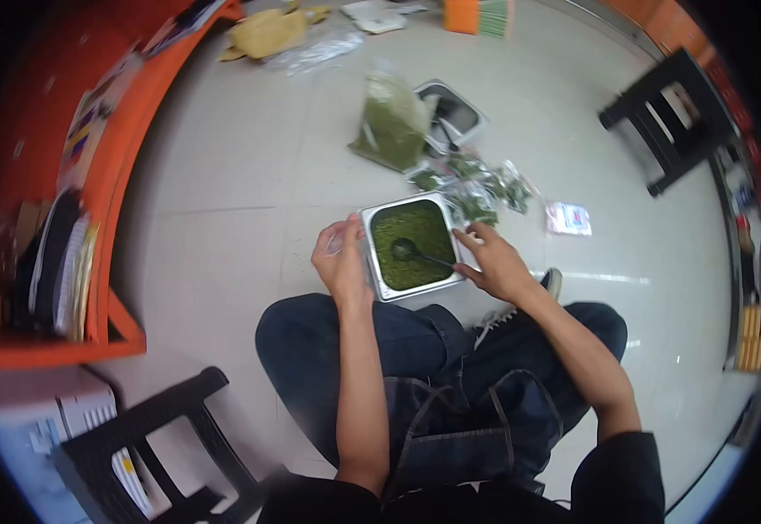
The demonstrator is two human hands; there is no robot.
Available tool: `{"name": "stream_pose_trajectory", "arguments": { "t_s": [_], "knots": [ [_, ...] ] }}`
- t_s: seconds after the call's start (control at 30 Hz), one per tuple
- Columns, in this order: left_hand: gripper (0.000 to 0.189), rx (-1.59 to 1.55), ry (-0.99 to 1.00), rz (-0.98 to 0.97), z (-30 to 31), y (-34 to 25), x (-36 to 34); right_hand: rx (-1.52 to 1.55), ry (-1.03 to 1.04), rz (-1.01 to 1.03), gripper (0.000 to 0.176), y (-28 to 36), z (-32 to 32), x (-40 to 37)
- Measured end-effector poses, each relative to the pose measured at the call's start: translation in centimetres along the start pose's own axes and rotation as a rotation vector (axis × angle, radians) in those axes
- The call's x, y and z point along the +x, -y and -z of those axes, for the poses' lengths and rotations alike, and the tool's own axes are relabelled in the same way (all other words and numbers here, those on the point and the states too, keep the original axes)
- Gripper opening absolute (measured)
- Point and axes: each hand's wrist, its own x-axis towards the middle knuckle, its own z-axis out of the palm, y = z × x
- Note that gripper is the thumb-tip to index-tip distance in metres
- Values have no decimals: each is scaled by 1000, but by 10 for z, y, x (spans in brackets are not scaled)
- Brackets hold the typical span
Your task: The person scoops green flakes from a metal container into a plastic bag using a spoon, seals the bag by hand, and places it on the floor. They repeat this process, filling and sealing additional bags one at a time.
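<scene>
A square metal pan [379, 278] of green dried, crumbled leaves [411, 229] stands on the floor in front of my crossed legs. A black spoon [404, 250] rests with its bowl in the leaves. My right hand [496, 266] is at the pan's right rim, its thumb and fingers closed on the spoon's handle. At the left rim, my left hand [342, 262] has its fingers curled round a small clear plastic bag [334, 244]. Whether that bag holds anything I cannot make out. Several small filled bags [472, 194] of the green stuff lie just beyond the pan.
Behind the pan stand a large bag of green leaves [389, 122] and a second metal pan [463, 118]. A packet [568, 218] lies to the right. Black stools [673, 118] stand far right and near left. An orange shelf [123, 175] runs along the left.
</scene>
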Motion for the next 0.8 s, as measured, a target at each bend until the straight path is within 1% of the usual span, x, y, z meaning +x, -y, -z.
{"name": "stream_pose_trajectory", "arguments": {
  "t_s": [0.07,0.1,0.17,0.2,0.23,0.3,0.33,0.4,0.43,0.47,0.5,0.53,0.57,0.63,0.67,0.73,0.77,0.8],
  "knots": [
    [32,120,-74,15,18,-18,12,69,-22,31,40,31,-17,14],
    [32,-10,-34,69,-45,25,-18,-72,-13,-7,40,-33,20,-11],
    [30,172,8,165,-36,16,-9,74,92,-15,35,-29,11,5],
    [33,234,21,187,-26,16,-7,120,72,7,31,-21,5,4],
    [33,235,30,185,-27,22,-3,119,64,1,31,-23,6,5],
    [36,166,143,285,-24,26,-3,109,146,72,28,-23,3,3],
    [36,173,153,281,-25,25,-5,114,136,66,28,-22,1,2],
    [36,268,166,249,-28,18,-12,-128,183,236,19,-19,4,2],
    [36,277,189,232,-30,16,-10,-126,157,223,19,-19,10,8],
    [36,240,202,240,-29,17,-10,-202,152,247,19,-20,17,14],
    [36,211,214,252,-27,20,-11,-272,153,267,23,-20,22,20],
    [35,170,250,278,-26,18,-9,-293,-23,349,24,-23,24,27],
    [35,195,269,280,-25,19,-10,-275,-35,326,24,-27,25,33],
    [32,246,208,285,-30,11,-14,-178,-145,314,26,-31,31,46],
    [32,275,224,291,-32,12,-14,-156,-153,290,26,-36,34,47],
    [19,212,218,294,-31,15,-14,-208,-247,315,25,-43,35,47],
    [19,236,221,300,-31,16,-15,-188,-249,301,25,-45,35,46],
    [19,212,234,293,-31,16,-16,-320,-175,331,20,-47,36,46]
  ]
}}
